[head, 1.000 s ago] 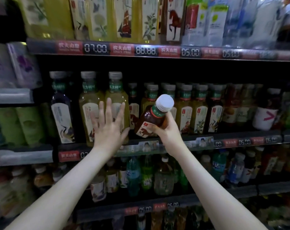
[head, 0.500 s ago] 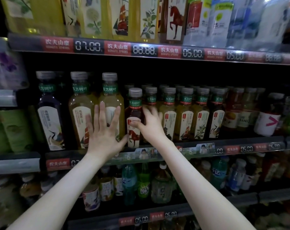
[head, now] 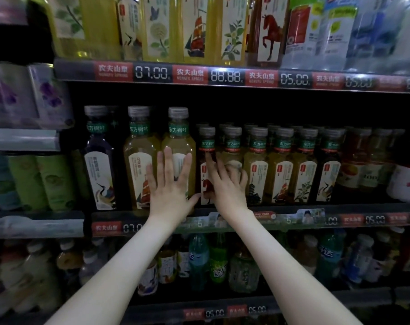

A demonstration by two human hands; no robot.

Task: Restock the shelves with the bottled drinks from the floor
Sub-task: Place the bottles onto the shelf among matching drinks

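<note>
A brown tea bottle [head: 207, 143] with a red horse label stands upright at the left end of the front row of small bottles on the middle shelf [head: 293, 221]. My right hand [head: 227, 188] holds it, the forefinger lying up its front, the thumb low on the label and the other fingers curled at its right side. My left hand [head: 171, 186] presses flat, fingers straight and spread, against the tall yellow tea bottle [head: 178, 141] just left of it.
More small tea bottles [head: 283, 165] fill the row to the right, and tall bottles [head: 98, 158] stand to the left. The top shelf [head: 222, 76] carries large bottles. The lower shelf [head: 199, 259] holds mixed drinks. Green and purple packs [head: 42, 181] sit at far left.
My right hand brought the tilted brown bottle down and in, and it now stands upright in the front row. My left hand stayed flat on the tall yellow bottle.
</note>
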